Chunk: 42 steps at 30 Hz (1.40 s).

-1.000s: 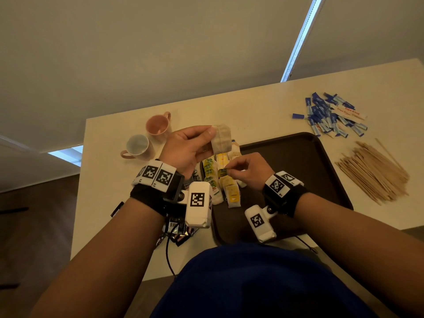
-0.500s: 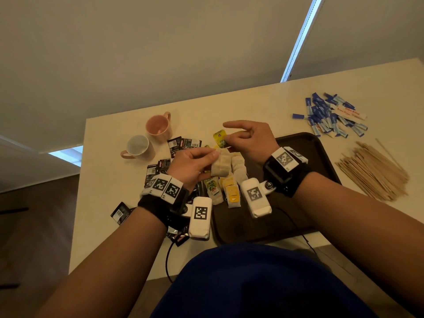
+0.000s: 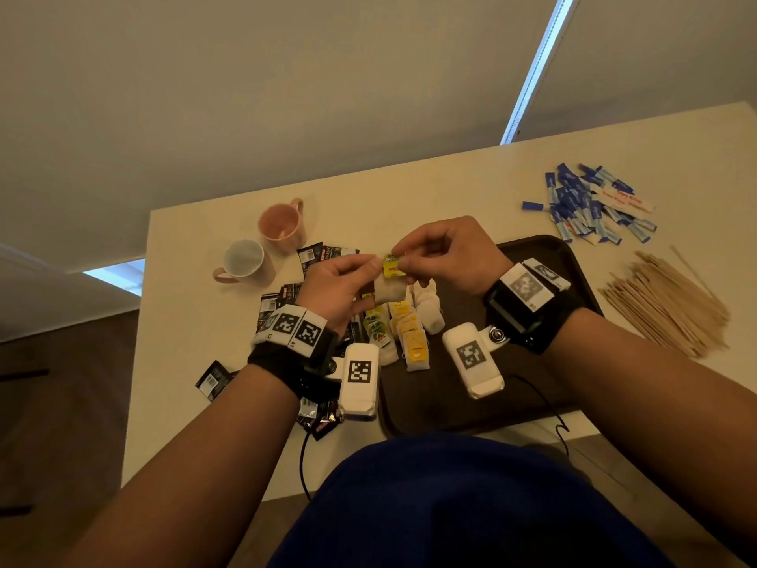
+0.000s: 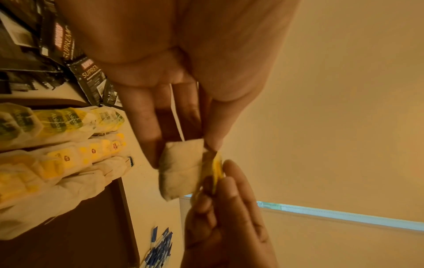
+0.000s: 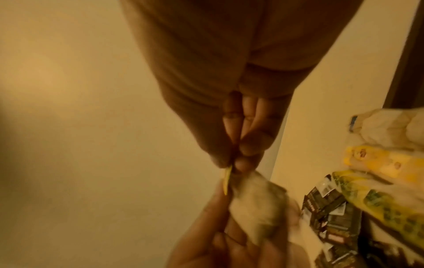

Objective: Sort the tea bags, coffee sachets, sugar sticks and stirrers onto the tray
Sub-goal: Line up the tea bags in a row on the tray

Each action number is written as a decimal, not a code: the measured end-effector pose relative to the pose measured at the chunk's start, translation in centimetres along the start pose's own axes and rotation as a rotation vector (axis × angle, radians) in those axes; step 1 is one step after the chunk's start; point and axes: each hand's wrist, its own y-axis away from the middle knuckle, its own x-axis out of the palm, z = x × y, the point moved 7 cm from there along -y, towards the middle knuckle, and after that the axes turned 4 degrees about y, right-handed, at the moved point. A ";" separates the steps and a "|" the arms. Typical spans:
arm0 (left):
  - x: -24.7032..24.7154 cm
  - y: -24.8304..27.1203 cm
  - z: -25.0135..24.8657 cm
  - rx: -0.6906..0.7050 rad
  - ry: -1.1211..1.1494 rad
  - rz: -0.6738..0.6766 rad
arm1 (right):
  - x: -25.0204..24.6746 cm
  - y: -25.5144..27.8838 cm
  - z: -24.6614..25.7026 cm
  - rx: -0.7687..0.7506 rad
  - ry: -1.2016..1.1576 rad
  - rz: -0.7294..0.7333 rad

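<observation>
A white tea bag (image 3: 389, 289) hangs above the tray's left edge, pinched at its top by my left hand (image 3: 340, 286). My right hand (image 3: 444, 256) pinches its yellow tag (image 3: 393, 266) right beside the left fingers. The left wrist view shows the same tea bag (image 4: 181, 168) and tag (image 4: 216, 169) edge-on, and the right wrist view shows the tea bag (image 5: 254, 201) with its tag (image 5: 227, 181). Rows of tea bags (image 3: 411, 334) lie on the left part of the dark brown tray (image 3: 545, 256). Black coffee sachets (image 3: 323, 254) are scattered left of the tray.
Blue and white sugar sticks (image 3: 590, 205) lie in a heap at the far right, wooden stirrers (image 3: 663, 301) in a pile right of the tray. A pink mug (image 3: 280, 221) and a white mug (image 3: 243, 260) stand at the far left of the table.
My right hand lifted the yellow tag off the rows and brought it back against the tea bag. My left hand lowered the bag and now holds it closer to the right hand.
</observation>
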 end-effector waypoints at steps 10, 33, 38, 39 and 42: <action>-0.1 -0.8 0.0 0.109 -0.238 0.065 | 1.1 -0.9 -1.7 -0.030 0.446 0.016; -4.3 -0.9 2.9 0.045 -0.328 -0.046 | 11.2 1.2 -12.3 0.078 1.085 0.285; -4.4 -1.0 2.9 0.035 -0.325 -0.043 | 11.8 1.7 -12.5 0.002 1.150 0.354; -4.3 -1.0 2.9 0.030 -0.325 -0.043 | 12.1 1.9 -12.6 -0.014 1.182 0.395; -4.1 -1.0 2.8 0.030 -0.331 -0.038 | 12.9 2.4 -13.0 -0.074 1.274 0.470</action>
